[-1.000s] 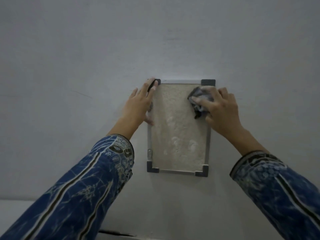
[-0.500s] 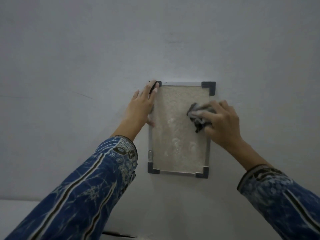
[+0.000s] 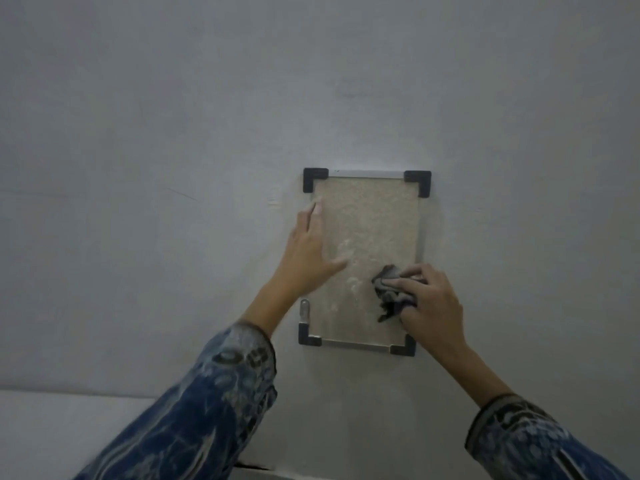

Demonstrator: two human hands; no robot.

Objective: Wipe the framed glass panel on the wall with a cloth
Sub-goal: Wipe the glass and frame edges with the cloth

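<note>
The right hand point(image 3: 429, 303) grips a crumpled dark grey cloth point(image 3: 389, 291) against the lower right corner of the metal-framed rectangular glass panel point(image 3: 370, 223). The left hand point(image 3: 308, 247), open and flat, holds nothing and presses the panel's left edge.

A plain grey-white wall point(image 3: 173, 133) fills nearly the whole view. A thin dark scratch point(image 3: 180, 194) marks it at about nine o'clock. A pale ledge point(image 3: 69, 427) runs across at seven o'clock, and a dark crack point(image 3: 252, 466) shows at six o'clock.

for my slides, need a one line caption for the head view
Right hand wipes a dark cloth over the framed glass panel; left hand steadies it.
</note>
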